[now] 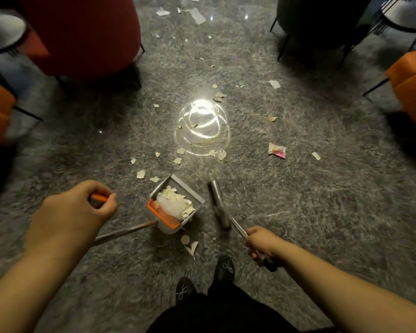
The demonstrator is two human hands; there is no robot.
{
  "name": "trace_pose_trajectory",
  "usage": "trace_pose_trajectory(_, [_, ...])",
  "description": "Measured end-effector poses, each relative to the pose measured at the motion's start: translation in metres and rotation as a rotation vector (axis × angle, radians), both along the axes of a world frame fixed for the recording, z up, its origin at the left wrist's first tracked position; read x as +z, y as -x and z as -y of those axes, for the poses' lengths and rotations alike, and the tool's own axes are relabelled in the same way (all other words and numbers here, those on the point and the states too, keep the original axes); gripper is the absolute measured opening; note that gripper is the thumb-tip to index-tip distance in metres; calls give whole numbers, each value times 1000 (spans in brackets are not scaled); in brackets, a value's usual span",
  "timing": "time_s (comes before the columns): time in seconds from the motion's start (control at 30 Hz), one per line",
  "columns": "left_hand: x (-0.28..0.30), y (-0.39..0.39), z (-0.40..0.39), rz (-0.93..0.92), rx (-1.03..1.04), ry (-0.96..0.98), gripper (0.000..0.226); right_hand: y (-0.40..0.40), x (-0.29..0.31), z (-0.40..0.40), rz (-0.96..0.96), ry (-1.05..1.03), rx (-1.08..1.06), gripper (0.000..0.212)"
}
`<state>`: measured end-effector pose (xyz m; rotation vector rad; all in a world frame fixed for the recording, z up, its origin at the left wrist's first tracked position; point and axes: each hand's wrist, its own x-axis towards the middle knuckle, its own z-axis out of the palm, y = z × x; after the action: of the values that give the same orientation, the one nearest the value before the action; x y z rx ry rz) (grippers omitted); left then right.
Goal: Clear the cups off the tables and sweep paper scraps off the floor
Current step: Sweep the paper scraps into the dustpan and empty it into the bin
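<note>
grey speckled floor (298,200) strewn with paper scraps (180,151), left hand (77,210) fisted round the orange grip of a long-handled dustpan (175,205) full of scraps, right hand (262,243) clenched on a broom (217,203) beside the pan, no cups in sight

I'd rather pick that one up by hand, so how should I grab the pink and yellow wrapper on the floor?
Pinch the wrapper at its crinkled near edge, coming straight down from above. It lies flat on the floor with bare space around it, so only a raised edge offers a grip.
</note>
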<state>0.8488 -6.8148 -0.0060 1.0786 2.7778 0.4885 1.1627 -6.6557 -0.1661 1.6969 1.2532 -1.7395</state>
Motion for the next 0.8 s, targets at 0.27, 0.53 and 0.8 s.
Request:
trace_pose_trajectory(0.27, [10,29,57,26,130,5,15,60,16,11,-47,-41,180,22])
trace_pose_trajectory(0.53, [6,13,88,25,306,76,15,110,18,-51,-68,-154,481,38])
trace_pose_trajectory(0.8, [-13,-40,89,26,534,144,24,137,12,-124,-55,-149,709,42])
